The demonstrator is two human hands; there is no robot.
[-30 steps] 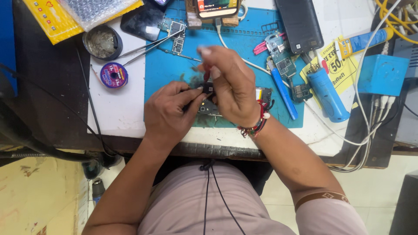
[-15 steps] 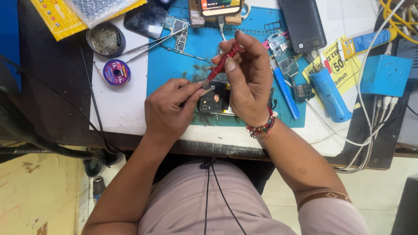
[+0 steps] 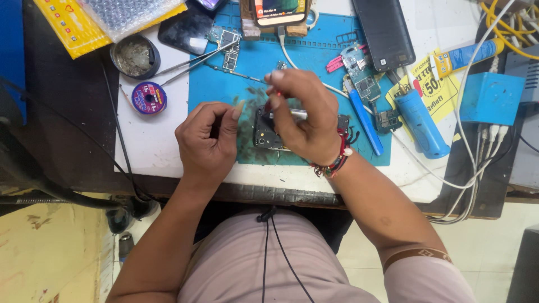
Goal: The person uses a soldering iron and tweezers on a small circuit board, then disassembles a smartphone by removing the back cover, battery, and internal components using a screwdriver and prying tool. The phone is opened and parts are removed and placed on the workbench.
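Two hands: both work over a blue mat [image 3: 224, 106] on the white worktop [image 3: 151, 140].
Left hand [image 3: 208, 143]: curled shut, fingertips pinched together just left of the phone frame; whether something tiny sits in the pinch cannot be told.
Right hand [image 3: 303, 118]: grip closed on a red-handled tool [image 3: 275, 96], held over the phone frame; beaded bracelets at the wrist.
Phone frame [image 3: 264, 132]: dark, opened, lying flat on the near part of the mat, partly hidden under the right hand.
Left of mat: small purple solder spool [image 3: 149, 97] and a round tin [image 3: 135, 56] behind it; tweezers [image 3: 193, 59] lie slanted from the tin toward the mat.
Far edge: a phone with a lit screen [image 3: 279, 8], a dark phone [image 3: 384, 31] lying flat to its right.
Right of mat: blue cylindrical tool [image 3: 421, 123], blue-handled tool [image 3: 365, 120] and a green circuit board [image 3: 359, 76]; a blue box [image 3: 491, 98] with white cables [image 3: 466, 179] stands further right.
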